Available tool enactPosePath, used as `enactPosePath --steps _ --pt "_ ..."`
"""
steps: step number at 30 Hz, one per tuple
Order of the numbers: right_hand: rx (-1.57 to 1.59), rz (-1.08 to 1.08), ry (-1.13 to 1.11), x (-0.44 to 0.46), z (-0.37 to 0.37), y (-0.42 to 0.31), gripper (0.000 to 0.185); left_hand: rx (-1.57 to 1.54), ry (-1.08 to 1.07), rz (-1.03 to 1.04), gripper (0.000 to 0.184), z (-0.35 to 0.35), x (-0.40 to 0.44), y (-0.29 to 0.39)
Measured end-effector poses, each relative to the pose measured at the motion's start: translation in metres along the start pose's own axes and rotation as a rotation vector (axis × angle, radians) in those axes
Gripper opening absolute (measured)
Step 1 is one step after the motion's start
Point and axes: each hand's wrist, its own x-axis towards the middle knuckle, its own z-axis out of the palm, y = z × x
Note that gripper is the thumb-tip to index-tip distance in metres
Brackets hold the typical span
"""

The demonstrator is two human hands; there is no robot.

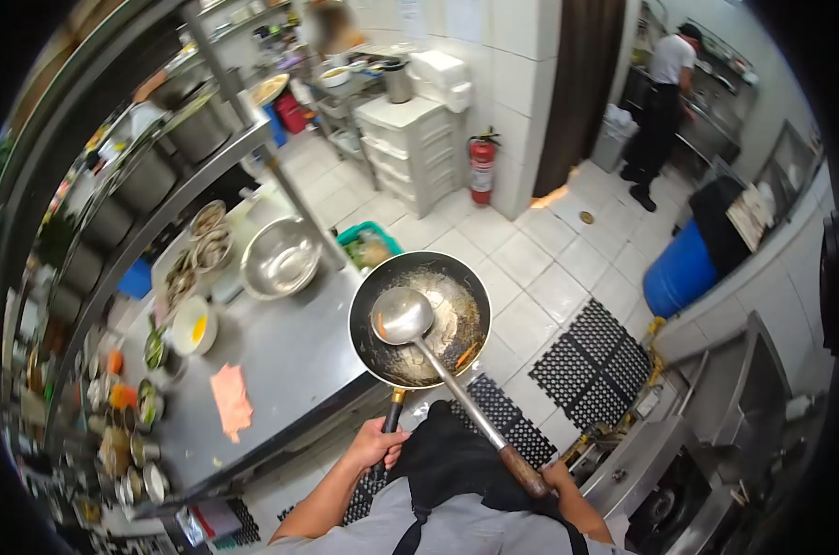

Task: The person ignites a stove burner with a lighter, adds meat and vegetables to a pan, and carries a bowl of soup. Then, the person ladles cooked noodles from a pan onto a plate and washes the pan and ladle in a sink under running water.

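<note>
My left hand (375,446) is wrapped round the black handle of a frying pan (357,324), held up in front of me beside the steel counter. Whitish residue and a few orange strips lie in the dark pan. A large steel ladle (404,313) rests in or just above the pan, a bit of orange in its bowl. Its long shaft slants down to a wooden grip, where my right hand (556,478) is closed at the end; most of those fingers are hidden behind the grip.
On the steel counter (290,370) stand a metal bowl (281,257), a white bowl with something yellow (194,326) and a pink cloth (230,400). A stove (665,499) is at right. Black mats (593,363) cover some floor. A person (667,83) stands at the far right.
</note>
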Motion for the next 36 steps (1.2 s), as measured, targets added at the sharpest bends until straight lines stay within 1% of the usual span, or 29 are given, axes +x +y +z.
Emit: enactPosePath --steps 1,2,3,5,6,7,8,9,10,11,12,13,14,15,16,17,19,20,21,23,25,26,27,29,30,32,33,35,36 --pt "-0.159 -0.132 0.074 -0.005 -0.004 0.000 0.026 0.017 -0.027 -0.014 0.023 0.008 0.019 0.016" --pt "-0.091 -0.128 0.135 0.014 0.014 0.038 0.035 0.054 -0.053 -0.036 0.022 0.020 0.038 0.033" --pt "-0.074 -0.116 0.146 0.002 0.005 0.028 0.035 0.090 -0.075 -0.052 0.021 0.032 0.055 0.047" --pt "0.328 0.286 0.019 -0.018 -0.016 0.013 0.036 0.175 -0.180 -0.075 0.021 0.046 0.094 0.065" --pt "0.336 0.288 0.022 -0.005 -0.020 0.017 0.036 0.245 -0.208 -0.096 0.021 0.056 0.110 0.078" --pt "0.130 0.051 0.168 0.008 -0.021 0.025 0.034 0.315 -0.229 -0.123 0.021 0.065 0.126 0.090" --pt "-0.072 -0.180 0.301 0.025 -0.015 0.041 0.033 0.424 -0.243 -0.086 0.021 0.078 0.141 0.104" --pt "0.506 -0.040 0.363 0.045 -0.014 0.044 0.034 0.541 -0.267 -0.063 0.021 0.090 0.154 0.115" --pt "1.167 0.000 0.303 0.010 -0.049 -0.025 0.041 0.541 -0.261 -0.083 0.020 0.104 0.167 0.121" --pt "1.308 -0.019 0.185 -0.024 -0.095 -0.084 0.045 0.625 -0.258 -0.060 0.021 0.120 0.182 0.124" --pt "1.526 0.011 0.154 -0.042 -0.126 -0.123 0.045 0.638 -0.277 -0.075 0.021 0.140 0.193 0.130" --pt "1.532 -0.081 0.036 -0.045 -0.150 -0.139 0.053 0.639 -0.294 -0.078 0.021 0.161 0.204 0.132" --pt "1.671 -0.186 -0.160 -0.028 -0.156 -0.134 0.057 0.639 -0.344 -0.076 0.022 0.177 0.219 0.127" --pt "1.714 -0.342 -0.340 -0.045 -0.191 -0.162 0.052 0.644 -0.383 -0.059 0.022 0.195 0.235 0.125" --pt "1.732 -0.513 -0.528 -0.063 -0.226 -0.186 0.047 0.667 -0.384 -0.032 0.023 0.215 0.247 0.120" --pt "1.770 -0.518 -0.492 -0.061 -0.243 -0.183 0.047 0.699 -0.415 -0.049 0.023 0.236 0.257 0.118" --pt "1.523 -0.361 -0.353 -0.068 -0.265 -0.190 0.033 0.851 -0.356 0.044 0.024 0.263 0.276 0.120" --pt "1.405 -0.269 -0.268 -0.075 -0.286 -0.191 0.029 0.883 -0.368 0.031 0.023 0.279 0.287 0.124" --pt "1.424 -0.259 -0.250 -0.080 -0.302 -0.182 0.029 0.920 -0.385 0.032 0.023 0.299 0.298 0.128" --pt "0.588 -0.249 0.523 -0.083 -0.325 -0.158 0.034 0.965 -0.425 0.049 0.023 0.332 0.320 0.133" --pt "0.262 -0.177 0.904 -0.084 -0.338 -0.130 0.036 1.011 -0.468 0.045 0.023 0.359 0.345 0.136" --pt "0.228 -0.044 0.900 -0.082 -0.353 -0.120 0.036 1.066 -0.500 0.061 0.023 0.376 0.359 0.139" --pt "0.239 -0.019 0.907 -0.082 -0.360 -0.106 0.036 1.122 -0.533 0.080 0.023 0.395 0.372 0.142" --pt "0.144 0.125 0.963 -0.081 -0.378 -0.080 0.036 1.136 -0.588 0.060 0.024 0.442 0.397 0.150" --pt "0.148 0.152 0.969 -0.086 -0.382 -0.076 0.036 1.176 -0.620 0.061 0.024 0.465 0.413 0.150" --pt "0.390 0.112 0.775 -0.101 -0.387 -0.077 0.035 1.237 -0.676 0.050 0.023 0.512 0.439 0.148" --pt "0.405 0.148 0.783 -0.102 -0.395 -0.079 0.035 1.251 -0.710 0.035 0.023 0.532 0.455 0.144" --pt "1.343 0.140 0.240 -0.106 -0.409 -0.083 0.032 1.400 -0.877 0.300 0.023 0.569 0.486 0.128" --pt "1.375 0.155 0.270 -0.109 -0.419 -0.083 0.032 1.438 -0.935 0.306 0.024 0.589 0.498 0.123"
